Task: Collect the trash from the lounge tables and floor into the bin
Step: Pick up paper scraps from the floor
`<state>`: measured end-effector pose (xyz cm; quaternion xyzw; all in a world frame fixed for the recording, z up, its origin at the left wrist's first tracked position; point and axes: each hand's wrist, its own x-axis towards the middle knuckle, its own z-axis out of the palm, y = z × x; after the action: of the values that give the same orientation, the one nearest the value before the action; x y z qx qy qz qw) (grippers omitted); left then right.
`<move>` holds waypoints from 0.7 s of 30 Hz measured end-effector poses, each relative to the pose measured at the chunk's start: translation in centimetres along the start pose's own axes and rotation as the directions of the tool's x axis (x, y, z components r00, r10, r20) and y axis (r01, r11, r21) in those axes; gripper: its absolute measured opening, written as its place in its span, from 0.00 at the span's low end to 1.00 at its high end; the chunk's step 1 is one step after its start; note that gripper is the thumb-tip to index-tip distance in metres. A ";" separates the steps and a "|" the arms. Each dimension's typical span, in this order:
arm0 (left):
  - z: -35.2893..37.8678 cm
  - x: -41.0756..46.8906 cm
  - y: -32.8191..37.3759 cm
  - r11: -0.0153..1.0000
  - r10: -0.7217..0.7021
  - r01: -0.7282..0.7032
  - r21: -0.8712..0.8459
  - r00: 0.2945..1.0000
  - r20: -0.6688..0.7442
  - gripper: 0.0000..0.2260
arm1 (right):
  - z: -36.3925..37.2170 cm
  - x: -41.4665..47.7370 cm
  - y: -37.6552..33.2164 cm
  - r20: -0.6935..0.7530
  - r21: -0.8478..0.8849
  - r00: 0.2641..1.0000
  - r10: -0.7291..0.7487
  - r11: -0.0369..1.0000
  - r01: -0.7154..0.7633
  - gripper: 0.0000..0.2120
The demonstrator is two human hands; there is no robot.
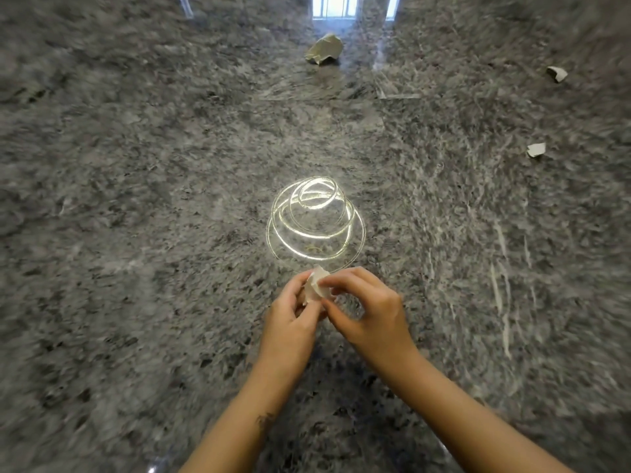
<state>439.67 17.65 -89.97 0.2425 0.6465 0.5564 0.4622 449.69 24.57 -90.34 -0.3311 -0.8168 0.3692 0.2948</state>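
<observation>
Both hands meet low in the middle of the view over a polished grey stone floor. My left hand and my right hand pinch the same small crumpled white paper scrap between their fingertips. A larger crumpled paper ball lies far ahead. Two small torn paper pieces lie to the right, one far off and one closer. No bin is in view.
The glossy floor reflects a spiral ceiling light just beyond my hands and a bright window at the top edge. The picture is blurred toward the edges.
</observation>
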 end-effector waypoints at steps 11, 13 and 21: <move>0.0 1.5 0.6 0.985 0.153 -0.156 0.080 0.988 0.036 0.11 | -2.0 1.0 0.1 0.065 0.211 0.990 0.123 0.968 -0.134 0.19; 0.0 2.6 1.6 0.964 0.191 -0.196 0.181 0.981 0.042 0.11 | -3.0 2.0 -0.1 0.082 0.234 0.988 0.128 0.962 -0.144 0.18; 0.6 8.4 12.8 0.853 0.350 -0.389 0.347 0.921 0.171 0.08 | -11.3 7.9 -2.2 -0.065 0.120 0.984 0.164 0.981 -0.155 0.16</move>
<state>433.87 28.25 -80.62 0.4741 0.6574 0.4880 0.3239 452.39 34.11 -80.47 -0.3916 -0.7535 0.4253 0.3131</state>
